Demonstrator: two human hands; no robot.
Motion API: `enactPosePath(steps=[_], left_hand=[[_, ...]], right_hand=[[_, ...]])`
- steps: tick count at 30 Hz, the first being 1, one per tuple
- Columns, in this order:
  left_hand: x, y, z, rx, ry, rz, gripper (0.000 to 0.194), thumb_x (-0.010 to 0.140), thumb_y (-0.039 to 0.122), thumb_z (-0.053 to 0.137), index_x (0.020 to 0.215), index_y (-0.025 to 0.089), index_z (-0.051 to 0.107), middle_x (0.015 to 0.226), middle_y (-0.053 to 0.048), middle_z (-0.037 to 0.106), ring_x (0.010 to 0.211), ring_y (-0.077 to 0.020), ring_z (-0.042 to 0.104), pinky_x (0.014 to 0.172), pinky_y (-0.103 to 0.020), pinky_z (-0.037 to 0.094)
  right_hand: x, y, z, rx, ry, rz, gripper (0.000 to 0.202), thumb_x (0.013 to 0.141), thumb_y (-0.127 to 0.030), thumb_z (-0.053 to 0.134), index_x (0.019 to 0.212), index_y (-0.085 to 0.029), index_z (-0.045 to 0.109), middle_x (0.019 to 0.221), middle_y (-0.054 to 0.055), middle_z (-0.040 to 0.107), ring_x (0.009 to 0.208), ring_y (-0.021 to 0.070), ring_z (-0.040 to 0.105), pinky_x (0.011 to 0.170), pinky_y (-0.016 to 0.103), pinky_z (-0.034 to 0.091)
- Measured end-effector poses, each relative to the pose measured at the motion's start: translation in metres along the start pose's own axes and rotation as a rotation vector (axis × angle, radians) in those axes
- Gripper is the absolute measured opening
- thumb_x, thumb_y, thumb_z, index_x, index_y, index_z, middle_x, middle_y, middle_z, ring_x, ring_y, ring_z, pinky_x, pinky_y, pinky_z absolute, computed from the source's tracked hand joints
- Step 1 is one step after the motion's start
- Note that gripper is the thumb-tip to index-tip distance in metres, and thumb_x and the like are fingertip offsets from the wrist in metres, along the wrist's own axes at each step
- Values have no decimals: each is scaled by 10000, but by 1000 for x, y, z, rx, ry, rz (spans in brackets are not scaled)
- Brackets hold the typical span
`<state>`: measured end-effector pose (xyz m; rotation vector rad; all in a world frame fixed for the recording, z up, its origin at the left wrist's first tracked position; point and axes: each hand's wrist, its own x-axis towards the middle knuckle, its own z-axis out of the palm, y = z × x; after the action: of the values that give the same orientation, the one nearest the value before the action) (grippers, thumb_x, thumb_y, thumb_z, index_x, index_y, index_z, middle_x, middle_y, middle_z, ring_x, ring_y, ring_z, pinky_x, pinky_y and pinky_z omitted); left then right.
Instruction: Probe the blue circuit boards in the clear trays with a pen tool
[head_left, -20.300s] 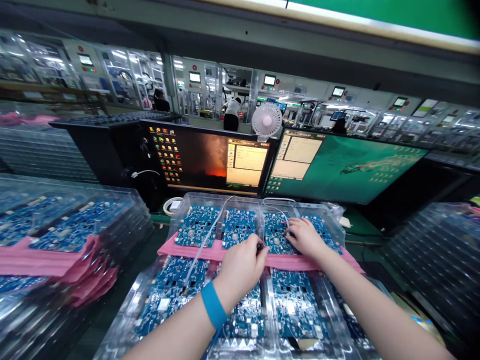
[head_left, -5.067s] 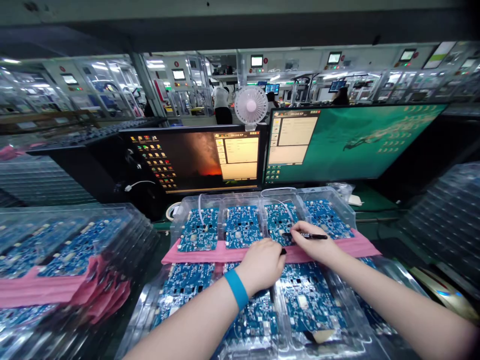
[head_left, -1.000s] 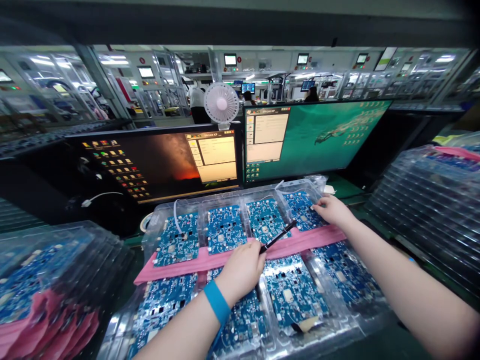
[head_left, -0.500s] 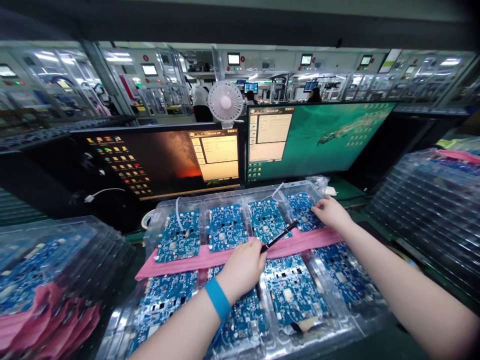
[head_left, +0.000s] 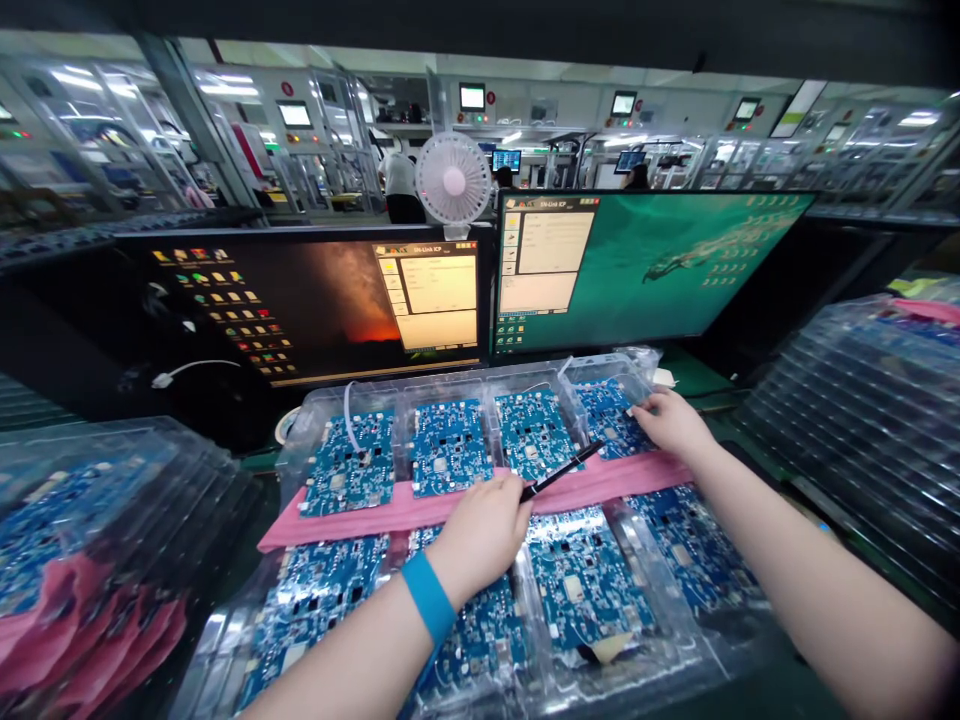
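A clear plastic tray (head_left: 517, 600) holds several blue circuit boards in two rows, with a pink strip (head_left: 630, 478) laid across between the rows. My left hand (head_left: 486, 525), below a blue wristband, is closed around a black pen (head_left: 561, 470) above the tray's middle. The pen slants up to the right. At the back right compartment, my right hand (head_left: 671, 425) pinches at the right edge of a circuit board (head_left: 606, 415); whether anything small is between the fingertips I cannot make out. A white cable (head_left: 349, 420) bends over the back left board (head_left: 352, 465).
Two monitors (head_left: 337, 310) (head_left: 645, 290) stand behind the tray, with a small white fan (head_left: 453, 180) on top between them. Stacked trays rise at the left (head_left: 180, 500) and right (head_left: 862, 400). Further back, a person (head_left: 401, 180) is near machines.
The view has shifted slightly. My left hand still holds the pen in nearly the same place, and my right hand stays at the back right board's edge.
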<state>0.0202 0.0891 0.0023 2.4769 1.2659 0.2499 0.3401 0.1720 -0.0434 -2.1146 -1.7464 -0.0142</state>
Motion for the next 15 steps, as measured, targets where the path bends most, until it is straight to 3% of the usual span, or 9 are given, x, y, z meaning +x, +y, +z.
enactPosePath(steps=[15], left_hand=[[0, 0, -1, -25, -9, -4, 205, 857, 261, 323, 957, 144, 460, 918, -86, 557, 887, -209, 518, 788, -371, 411]], right_hand=[[1, 1, -1, 57, 24, -34, 162, 743, -288, 541, 643, -165, 576, 1024, 100, 473, 1061, 223, 411, 886, 279, 345]])
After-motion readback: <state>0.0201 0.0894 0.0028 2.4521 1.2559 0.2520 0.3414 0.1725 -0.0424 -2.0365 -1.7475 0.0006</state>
